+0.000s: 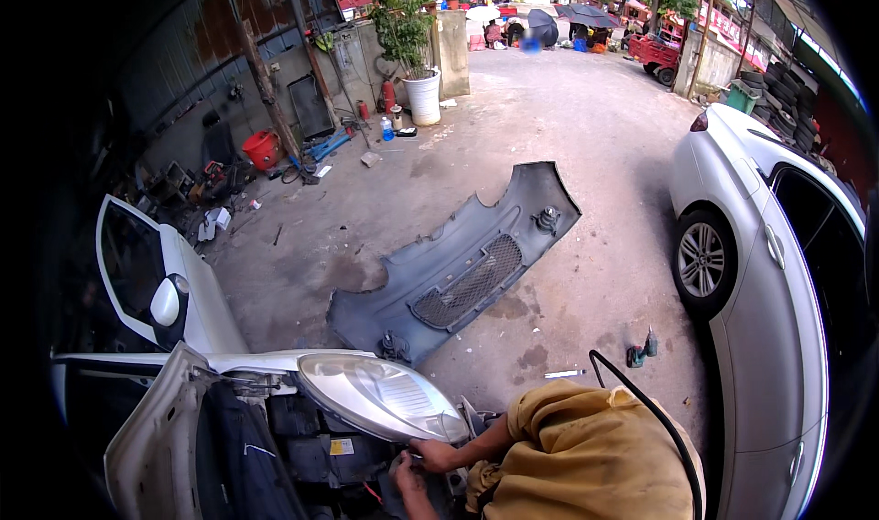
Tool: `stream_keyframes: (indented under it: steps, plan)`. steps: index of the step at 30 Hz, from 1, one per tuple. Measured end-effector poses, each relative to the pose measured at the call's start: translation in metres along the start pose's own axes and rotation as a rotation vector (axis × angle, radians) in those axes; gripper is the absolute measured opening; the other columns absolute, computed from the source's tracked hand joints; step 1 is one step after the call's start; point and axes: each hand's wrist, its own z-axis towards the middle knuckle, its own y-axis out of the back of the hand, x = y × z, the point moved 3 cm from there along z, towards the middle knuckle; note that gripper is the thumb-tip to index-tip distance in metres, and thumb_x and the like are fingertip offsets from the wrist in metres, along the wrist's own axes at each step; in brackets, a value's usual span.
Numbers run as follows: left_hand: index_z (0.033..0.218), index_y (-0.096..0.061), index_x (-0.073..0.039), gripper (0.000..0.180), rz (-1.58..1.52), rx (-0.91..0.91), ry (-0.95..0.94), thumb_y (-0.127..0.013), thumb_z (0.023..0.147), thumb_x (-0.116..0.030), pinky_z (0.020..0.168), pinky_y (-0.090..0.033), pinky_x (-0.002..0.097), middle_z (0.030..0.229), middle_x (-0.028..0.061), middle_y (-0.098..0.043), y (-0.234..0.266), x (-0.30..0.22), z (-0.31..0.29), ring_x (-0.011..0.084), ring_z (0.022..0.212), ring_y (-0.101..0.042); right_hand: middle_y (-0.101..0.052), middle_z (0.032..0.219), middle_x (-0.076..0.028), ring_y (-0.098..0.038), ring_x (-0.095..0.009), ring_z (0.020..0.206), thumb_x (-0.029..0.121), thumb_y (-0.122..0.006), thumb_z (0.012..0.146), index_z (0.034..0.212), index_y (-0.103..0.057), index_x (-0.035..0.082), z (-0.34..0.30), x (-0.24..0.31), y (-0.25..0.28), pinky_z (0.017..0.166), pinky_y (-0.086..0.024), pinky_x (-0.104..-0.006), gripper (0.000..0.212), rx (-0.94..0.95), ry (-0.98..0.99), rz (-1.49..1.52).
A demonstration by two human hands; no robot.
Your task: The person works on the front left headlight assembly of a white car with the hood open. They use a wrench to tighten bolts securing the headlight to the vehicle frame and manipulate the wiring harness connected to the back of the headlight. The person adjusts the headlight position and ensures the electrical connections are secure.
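My left hand and my right hand are close together in the engine bay, just below the inner end of a large clear headlight on a white car. Fingers of both hands are bent and closed near each other. Whatever they grip is too small and hidden to make out. A black engine-bay part with a yellow-and-white label lies to the left of my hands. The raised hood stands at the far left of the bay.
A detached grey bumper lies on the concrete ahead. A green cordless drill and a white strip lie to the right. A silver car stands at right; an open white door is at left. A black hose arches beside my sleeve.
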Motion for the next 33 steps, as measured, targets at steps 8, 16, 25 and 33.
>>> stream_keyframes:
  steps: [8,16,25,33]
  plan:
    - [0.105,-0.057,-0.004,0.022,-0.290,-0.062,-0.085,-0.061,0.084,-0.011,0.069,-0.055,0.0432,0.096,0.0105,-0.062,-0.024,0.025,-0.047,0.0297,0.081,-0.065,-0.062,0.081,-0.007,-0.061,-0.027,0.075,0.026,-0.059,0.074,0.083,-0.063,0.009,0.033,0.026,0.019,0.063,-0.051,-0.0360,0.019,0.265,1.207,-1.010]
    - [0.091,-0.057,0.001,0.009,-0.098,-0.277,-0.087,-0.056,0.087,-0.007,0.051,-0.053,0.0338,0.076,0.0090,-0.060,-0.025,0.003,-0.019,0.0211,0.061,-0.061,-0.064,0.079,-0.020,-0.064,-0.037,0.076,0.027,-0.061,0.073,0.086,-0.066,0.003,0.021,0.018,0.027,0.067,-0.051,-0.0458,0.028,0.365,0.272,-0.695]
    - [0.084,-0.056,0.000,0.008,0.005,-0.188,-0.029,-0.059,0.087,-0.007,0.044,-0.048,0.0313,0.069,0.0074,-0.058,-0.011,-0.013,-0.014,0.0187,0.052,-0.057,-0.065,0.088,-0.022,-0.062,-0.038,0.087,0.029,-0.060,0.080,0.087,-0.066,0.002,0.004,-0.016,-0.016,0.076,-0.048,-0.0444,0.029,0.059,-0.033,-0.208]
    - [0.099,-0.054,0.002,0.013,-0.255,-0.150,-0.126,-0.052,0.090,-0.008,0.066,-0.057,0.0423,0.093,0.0153,-0.063,-0.012,0.030,-0.036,0.0304,0.076,-0.066,-0.066,0.079,-0.016,-0.065,-0.034,0.081,0.018,-0.063,0.071,0.080,-0.067,0.003,0.035,0.033,0.020,0.070,-0.052,-0.0439,0.018,0.609,0.769,-1.078]
